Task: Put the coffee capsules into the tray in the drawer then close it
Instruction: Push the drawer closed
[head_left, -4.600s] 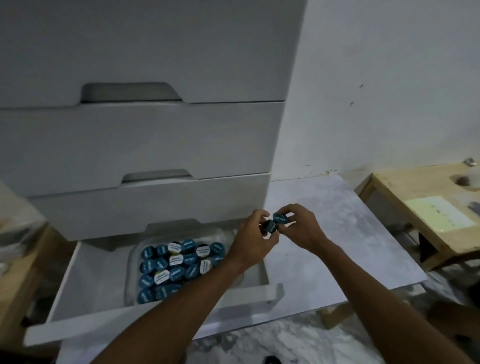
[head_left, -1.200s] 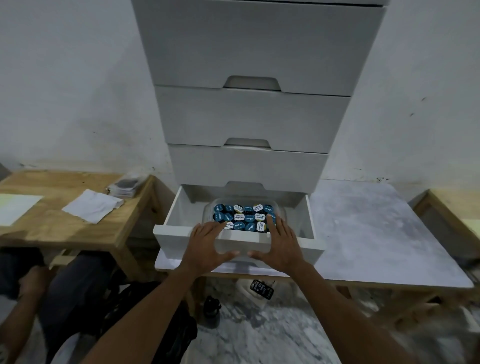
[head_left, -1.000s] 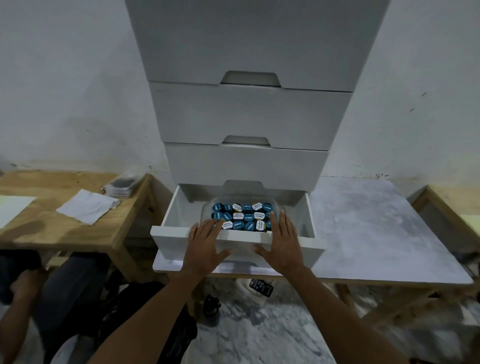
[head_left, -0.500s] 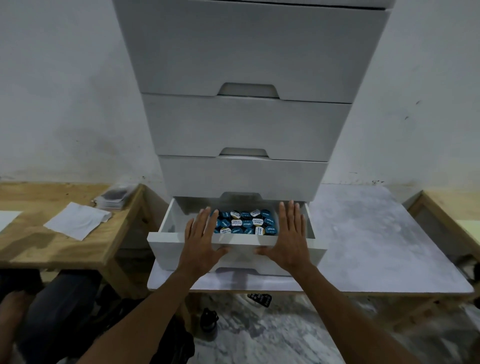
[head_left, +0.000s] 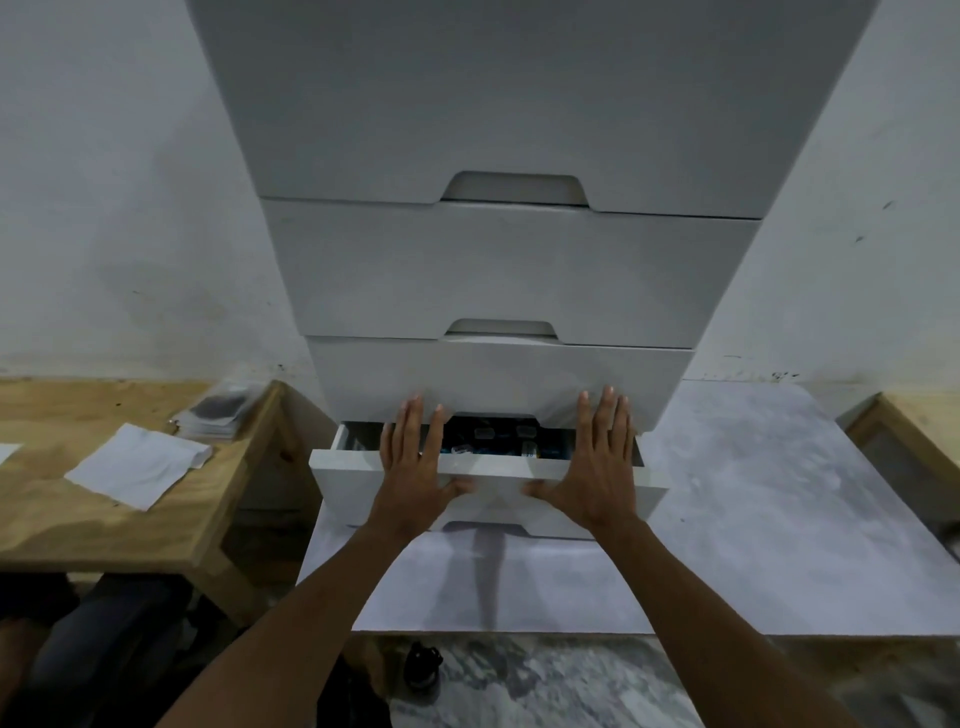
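Note:
The bottom drawer of the white cabinet stands out only a narrow gap. Through that gap I see a strip of blue coffee capsules lying in the tray; the tray itself is mostly hidden. My left hand lies flat against the left part of the drawer front, fingers spread and pointing up. My right hand presses flat on the right part the same way. Neither hand holds anything.
The cabinet stands on a grey marbled board. A wooden table at left carries a white paper and a small stack of packets. Another wooden table edge shows at right. A person's legs sit under the left table.
The drawer has slid inward under both flat hands, from about half open to a narrow gap. The capsules went from plainly visible to mostly hidden.

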